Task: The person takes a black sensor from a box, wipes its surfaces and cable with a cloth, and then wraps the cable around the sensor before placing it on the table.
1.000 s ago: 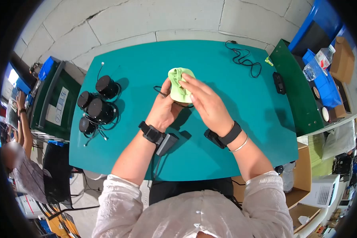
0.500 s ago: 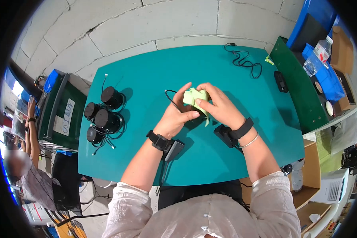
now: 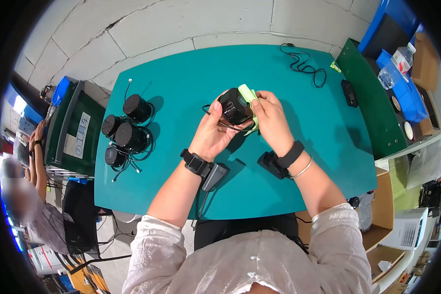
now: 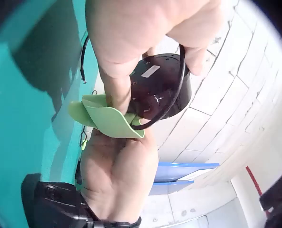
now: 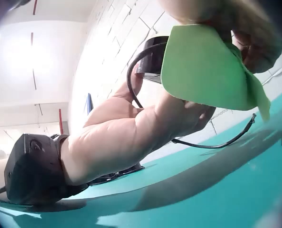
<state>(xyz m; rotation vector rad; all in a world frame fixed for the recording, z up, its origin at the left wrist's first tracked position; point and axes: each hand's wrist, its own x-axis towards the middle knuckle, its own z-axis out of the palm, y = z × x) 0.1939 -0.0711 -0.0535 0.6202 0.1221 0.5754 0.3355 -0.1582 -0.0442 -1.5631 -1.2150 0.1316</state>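
Black cylinder (image 3: 234,105) clasped in left grip (image 3: 213,133), right grip (image 3: 270,122) seemingly pinching green cloth (image 3: 249,93) against it

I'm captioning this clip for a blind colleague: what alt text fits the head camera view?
A person's left hand holds a black cylindrical device above a teal table while the right hand holds a light green cloth against its side. Four similar black cylinders with cables sit at the table's left; a coiled black cable lies far right.
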